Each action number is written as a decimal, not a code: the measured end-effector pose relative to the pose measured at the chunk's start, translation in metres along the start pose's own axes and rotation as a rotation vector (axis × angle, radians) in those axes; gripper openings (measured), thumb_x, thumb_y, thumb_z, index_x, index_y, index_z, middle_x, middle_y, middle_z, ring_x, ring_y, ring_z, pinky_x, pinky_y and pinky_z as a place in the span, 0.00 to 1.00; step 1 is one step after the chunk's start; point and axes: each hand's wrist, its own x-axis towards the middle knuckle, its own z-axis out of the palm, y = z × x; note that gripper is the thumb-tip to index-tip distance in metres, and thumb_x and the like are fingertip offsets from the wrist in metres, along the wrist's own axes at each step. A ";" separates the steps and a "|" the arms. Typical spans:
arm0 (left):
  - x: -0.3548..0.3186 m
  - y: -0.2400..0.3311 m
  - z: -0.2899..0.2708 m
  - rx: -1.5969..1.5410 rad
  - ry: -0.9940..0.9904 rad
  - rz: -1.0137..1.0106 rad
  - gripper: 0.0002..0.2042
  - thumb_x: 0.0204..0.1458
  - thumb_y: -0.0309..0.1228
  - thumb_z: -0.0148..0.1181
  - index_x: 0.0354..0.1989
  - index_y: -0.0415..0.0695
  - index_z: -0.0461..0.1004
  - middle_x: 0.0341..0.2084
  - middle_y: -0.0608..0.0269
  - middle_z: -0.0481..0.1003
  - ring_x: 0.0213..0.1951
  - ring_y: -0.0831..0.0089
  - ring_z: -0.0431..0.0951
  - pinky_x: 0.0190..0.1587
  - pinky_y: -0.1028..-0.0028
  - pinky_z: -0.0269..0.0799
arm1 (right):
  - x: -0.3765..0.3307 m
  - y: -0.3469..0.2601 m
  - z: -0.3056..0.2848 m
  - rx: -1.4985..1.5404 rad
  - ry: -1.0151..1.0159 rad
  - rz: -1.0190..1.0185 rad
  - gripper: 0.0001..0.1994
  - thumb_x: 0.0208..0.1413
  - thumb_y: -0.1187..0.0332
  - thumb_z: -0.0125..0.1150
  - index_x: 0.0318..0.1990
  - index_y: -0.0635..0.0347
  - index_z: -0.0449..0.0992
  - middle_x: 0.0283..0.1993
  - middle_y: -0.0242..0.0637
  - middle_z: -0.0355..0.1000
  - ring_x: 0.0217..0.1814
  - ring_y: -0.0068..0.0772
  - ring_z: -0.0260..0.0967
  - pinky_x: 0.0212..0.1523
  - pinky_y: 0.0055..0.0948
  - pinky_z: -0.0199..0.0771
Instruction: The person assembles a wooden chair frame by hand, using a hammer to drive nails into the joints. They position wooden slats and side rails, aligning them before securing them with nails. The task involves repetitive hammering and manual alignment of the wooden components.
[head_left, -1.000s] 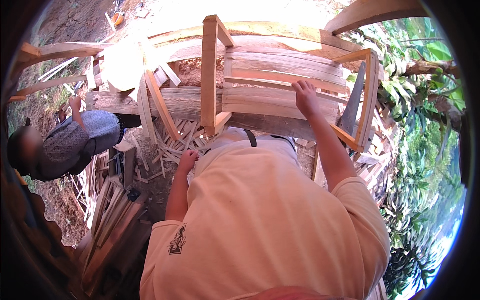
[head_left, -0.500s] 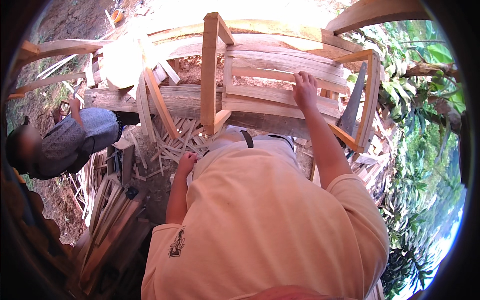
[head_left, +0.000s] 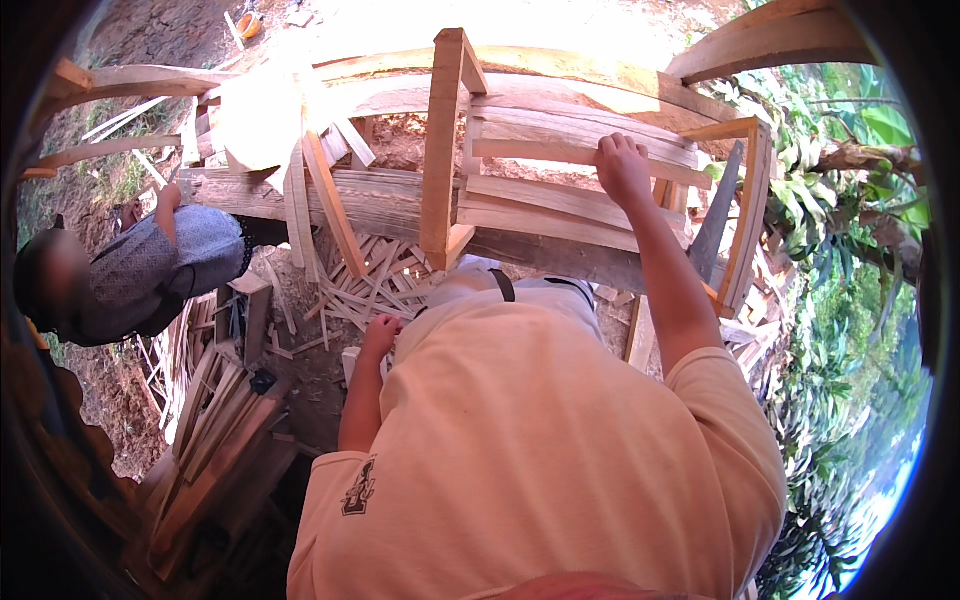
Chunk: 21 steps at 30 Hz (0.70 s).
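Note:
My right hand (head_left: 624,170) reaches forward to a slatted wooden frame and curls its fingers over the edge of a pale wooden slat (head_left: 545,150). Below that slat lies a gap, then more slats (head_left: 550,212) closer to me. A handsaw (head_left: 717,215) leans inside the right end of the frame, its blade pointing up. An upright wooden post (head_left: 442,150) stands at the frame's left end. Down beside my thigh, my left hand (head_left: 380,336) has its fingers curled; whether anything is inside them is hidden.
A seated person (head_left: 150,265) is at the left, beside a long beam (head_left: 370,200). Thin offcuts (head_left: 375,285) litter the ground in front of me. Stacked boards (head_left: 215,440) lie at the lower left. Leafy plants (head_left: 830,400) grow on the right.
My right hand has moved slightly away from me, from over the gap onto the farther slat. The whole view has shifted a little. My left hand stays beside my thigh.

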 end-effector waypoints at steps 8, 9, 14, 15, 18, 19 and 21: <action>0.024 -0.028 0.000 -0.106 -0.031 0.057 0.17 0.64 0.40 0.59 0.43 0.34 0.78 0.34 0.54 0.83 0.36 0.67 0.84 0.43 0.68 0.78 | 0.019 0.010 0.019 0.023 -0.033 0.009 0.12 0.54 0.70 0.63 0.46 0.57 0.73 0.50 0.40 0.72 0.58 0.44 0.70 0.57 0.47 0.68; 0.024 -0.028 0.000 -0.106 -0.028 0.063 0.17 0.64 0.40 0.58 0.43 0.34 0.78 0.34 0.55 0.83 0.36 0.67 0.84 0.43 0.68 0.78 | 0.013 0.009 0.019 0.014 0.007 0.009 0.13 0.53 0.70 0.64 0.47 0.57 0.73 0.50 0.39 0.72 0.58 0.43 0.70 0.58 0.47 0.68; 0.016 -0.017 -0.002 -0.050 -0.011 0.058 0.17 0.64 0.41 0.59 0.41 0.34 0.78 0.33 0.56 0.83 0.35 0.68 0.83 0.42 0.68 0.78 | 0.007 0.011 0.023 -0.117 0.008 -0.037 0.16 0.52 0.70 0.66 0.48 0.57 0.74 0.50 0.38 0.71 0.59 0.42 0.69 0.59 0.49 0.66; 0.010 -0.008 -0.002 -0.037 -0.007 0.050 0.17 0.64 0.41 0.59 0.40 0.34 0.78 0.33 0.56 0.83 0.35 0.69 0.83 0.42 0.68 0.78 | 0.007 0.013 0.025 -0.128 -0.002 -0.035 0.15 0.51 0.70 0.66 0.48 0.58 0.74 0.50 0.38 0.72 0.58 0.42 0.69 0.59 0.49 0.66; -0.002 0.003 -0.002 0.001 -0.005 0.019 0.18 0.64 0.42 0.59 0.40 0.35 0.78 0.32 0.57 0.83 0.34 0.69 0.83 0.41 0.68 0.78 | 0.012 0.009 0.025 -0.094 -0.031 -0.026 0.16 0.49 0.71 0.67 0.46 0.57 0.73 0.50 0.39 0.72 0.58 0.43 0.70 0.58 0.48 0.66; -0.003 -0.001 -0.002 0.011 -0.010 0.007 0.18 0.64 0.42 0.59 0.40 0.35 0.78 0.32 0.57 0.83 0.34 0.69 0.83 0.41 0.68 0.77 | 0.014 0.005 0.025 -0.069 -0.041 -0.024 0.16 0.47 0.72 0.67 0.45 0.56 0.72 0.49 0.39 0.72 0.57 0.43 0.70 0.58 0.47 0.66; -0.003 -0.008 -0.001 0.023 -0.017 0.003 0.18 0.63 0.43 0.59 0.40 0.36 0.79 0.32 0.57 0.82 0.34 0.70 0.82 0.40 0.68 0.77 | 0.019 -0.003 0.028 -0.057 -0.030 -0.038 0.16 0.47 0.72 0.67 0.44 0.56 0.72 0.48 0.39 0.72 0.56 0.43 0.70 0.57 0.47 0.66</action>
